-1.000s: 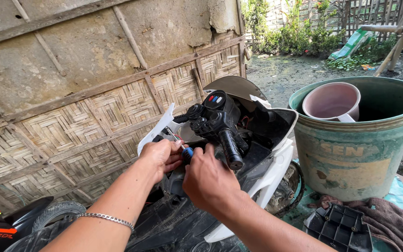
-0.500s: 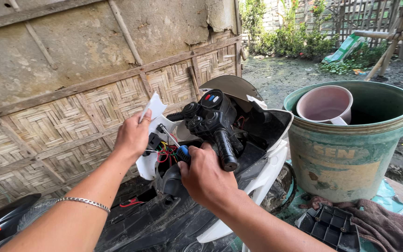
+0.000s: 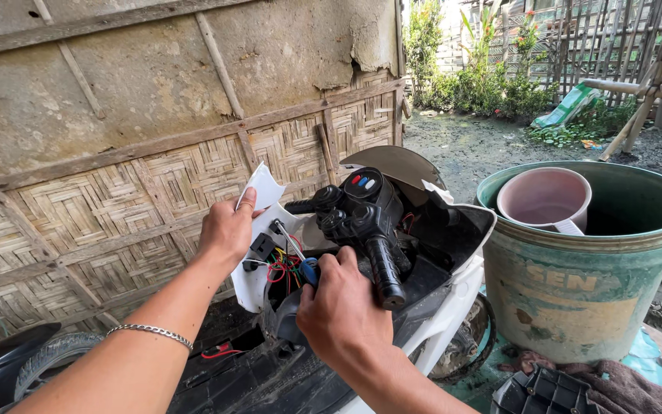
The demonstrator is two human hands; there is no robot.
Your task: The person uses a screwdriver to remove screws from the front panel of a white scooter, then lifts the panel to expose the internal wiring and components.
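Observation:
My left hand (image 3: pixel 227 230) grips the white front panel (image 3: pixel 263 188) of a scooter and holds it pulled away from the handlebar. Behind the panel, red, green and yellow wires (image 3: pixel 283 270) and a black connector (image 3: pixel 261 246) show. My right hand (image 3: pixel 342 310) is closed on a screwdriver (image 3: pixel 297 251) with a blue handle, its metal shaft pointing up into the opening beside the wires. The black handlebar grip (image 3: pixel 385 268) and switch housing (image 3: pixel 365 188) sit just right of my right hand.
A large green bucket (image 3: pixel 576 291) with a pink dipper (image 3: pixel 542 195) inside stands close on the right. A woven bamboo wall (image 3: pixel 116 207) runs along the left. A black plastic part (image 3: pixel 538 392) and cloth (image 3: pixel 614 383) lie at lower right. A tyre (image 3: pixel 51 356) is at lower left.
My left hand has pulled the white panel outward and up to the left, exposing the wires. My right hand has stayed at the opening with the screwdriver.

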